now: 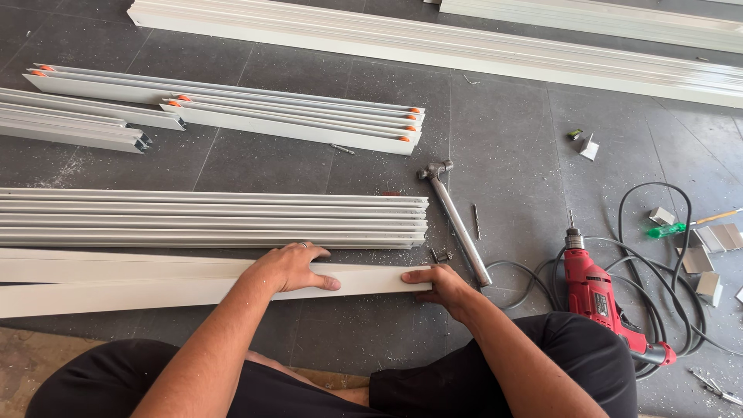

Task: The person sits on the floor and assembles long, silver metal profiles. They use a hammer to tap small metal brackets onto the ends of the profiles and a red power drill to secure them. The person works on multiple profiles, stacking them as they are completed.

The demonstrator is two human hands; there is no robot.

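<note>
While the person sits on the dark floor (503, 155), both hands rest on a long white profile (155, 282) that lies across the lap at about six o'clock of the view. The left hand (290, 267) lies flat on top of this profile, fingers spread and pressing down, not closed around it. The right hand (437, 285) holds the cut end of the same profile, with the thumb on top and the fingers curled at the end; I judge this a light grip, not a tight one. Just beyond the profile, toward twelve o'clock, a stack of grey rails (217, 219) lies parallel to it, and farther away there are rails with orange end pieces (294, 120). At about three o'clock of the right hand a hammer (457, 217) lies on the floor, apart from it, and a small metal fitting (443, 255) sits just beside the profile end. The red drill (600, 302) with its black cable (658, 232) lies at four o'clock, untouched, and a green screwdriver (673, 228) is farther right. Metal chips are scattered on the floor near the rails. As far as I can judge, the profile is only being placed and held; no fitting is on its end, and no tool is in hand, so the joining work seems not yet done.
</note>
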